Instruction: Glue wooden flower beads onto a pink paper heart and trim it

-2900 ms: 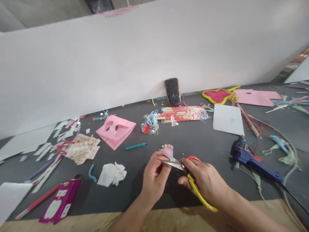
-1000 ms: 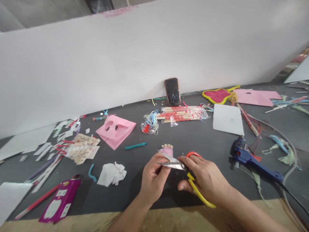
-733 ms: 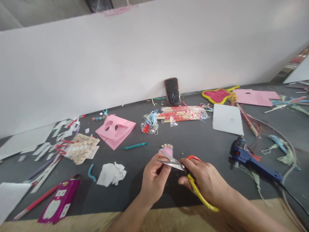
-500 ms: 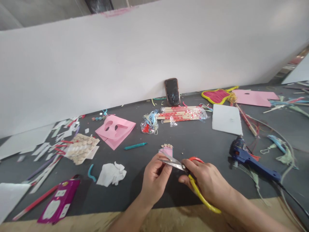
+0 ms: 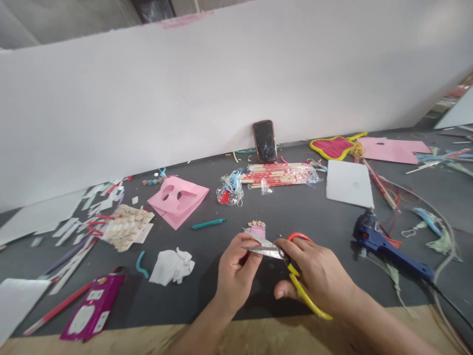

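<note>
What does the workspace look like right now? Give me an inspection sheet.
Surface: dark gray table top, with bare wood along the near edge.
Job's things: scissors with yellow and orange handles; small pink paper piece with tan bits on top, just beyond the blades.
Hands: right hand holds the scissors; left hand pinches the blades.
Clutter: cut pink paper, sticks in plastic, crumpled tissue, teal marker.
Cables: black cord running from a blue glue gun.
Surroundings: phone leaning against a white wall.
</note>
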Demonstrator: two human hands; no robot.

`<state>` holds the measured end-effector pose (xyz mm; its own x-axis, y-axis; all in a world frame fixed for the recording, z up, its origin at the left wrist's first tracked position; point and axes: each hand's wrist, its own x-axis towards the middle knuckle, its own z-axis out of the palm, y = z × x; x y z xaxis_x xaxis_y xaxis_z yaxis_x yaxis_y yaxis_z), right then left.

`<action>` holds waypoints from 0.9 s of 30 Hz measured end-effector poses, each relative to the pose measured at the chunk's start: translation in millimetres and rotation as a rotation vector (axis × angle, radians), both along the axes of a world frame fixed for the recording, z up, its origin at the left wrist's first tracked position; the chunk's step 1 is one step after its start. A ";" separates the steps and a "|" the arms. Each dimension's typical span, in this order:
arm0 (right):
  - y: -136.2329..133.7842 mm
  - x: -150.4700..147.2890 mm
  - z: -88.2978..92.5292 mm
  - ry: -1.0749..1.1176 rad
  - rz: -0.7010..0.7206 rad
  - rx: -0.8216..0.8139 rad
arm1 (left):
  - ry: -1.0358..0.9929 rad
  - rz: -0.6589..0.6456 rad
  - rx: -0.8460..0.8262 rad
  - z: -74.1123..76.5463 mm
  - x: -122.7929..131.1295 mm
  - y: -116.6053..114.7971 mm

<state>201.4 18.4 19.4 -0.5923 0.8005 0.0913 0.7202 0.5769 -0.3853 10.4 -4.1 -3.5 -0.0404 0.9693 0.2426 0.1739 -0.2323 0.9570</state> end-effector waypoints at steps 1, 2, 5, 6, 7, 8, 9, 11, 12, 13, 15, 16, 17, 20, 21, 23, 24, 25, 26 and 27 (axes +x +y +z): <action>-0.1 -0.2 0.2 0.001 -0.001 -0.003 | 0.007 0.000 -0.001 0.3 0.0 0.2; -0.1 -0.4 -0.1 0.005 -0.003 -0.004 | 0.012 -0.001 -0.003 0.7 0.1 0.5; -0.7 -0.7 -3.1 0.025 0.011 -0.016 | 0.015 -0.007 -0.001 1.5 0.6 1.2; -0.9 -0.6 -4.4 0.031 0.021 -0.024 | 0.015 -0.010 -0.002 1.6 0.8 1.3; -1.2 -0.6 -5.8 0.034 0.032 -0.032 | 0.014 -0.013 -0.004 1.6 0.9 1.2; -1.5 -0.6 -7.0 0.036 0.040 -0.037 | 0.014 -0.016 -0.006 1.5 1.0 1.0; -1.7 -0.6 -7.9 0.035 0.044 -0.040 | 0.013 -0.016 -0.008 1.3 1.1 0.7; -2.2 -0.9 -9.0 0.032 0.047 -0.042 | 0.010 -0.015 -0.010 0.7 1.2 0.0; -2.6 -1.2 -9.0 0.029 0.047 -0.039 | 0.007 -0.014 -0.011 0.3 1.2 -0.4; -3.0 -1.4 -8.9 0.026 0.046 -0.036 | 0.002 -0.014 -0.011 -0.1 1.2 -0.7; -4.1 -2.0 -8.3 0.015 0.038 -0.022 | -0.007 -0.013 -0.010 -0.7 1.5 -1.1; -4.8 -2.2 -7.9 0.006 0.031 -0.011 | -0.010 -0.011 -0.010 -0.9 1.7 -1.3; -5.4 -2.4 -7.6 -0.005 0.024 0.001 | -0.011 -0.007 -0.009 -0.9 2.1 -1.5; -6.7 -2.7 -7.4 -0.042 0.006 0.027 | -0.008 0.005 -0.006 0.0 3.7 -2.0; -6.8 -2.7 -7.5 -0.049 0.000 0.035 | -0.008 0.006 -0.001 0.5 4.2 -2.1; -6.0 -2.7 -8.0 -0.040 -0.007 0.047 | -0.015 0.011 0.005 1.6 4.9 -1.9; -5.3 -2.6 -8.2 -0.028 -0.010 0.054 | -0.019 0.019 0.008 2.0 5.0 -1.6; -4.5 -2.4 -8.3 -0.014 -0.012 0.060 | -0.022 0.030 0.012 2.3 5.1 -1.1; -3.6 -2.3 -8.3 -0.002 -0.015 0.065 | -0.023 0.043 0.017 2.4 5.0 -0.5; -2.7 -2.1 -8.0 0.004 -0.017 0.068 | -0.022 0.052 0.023 2.2 4.8 0.0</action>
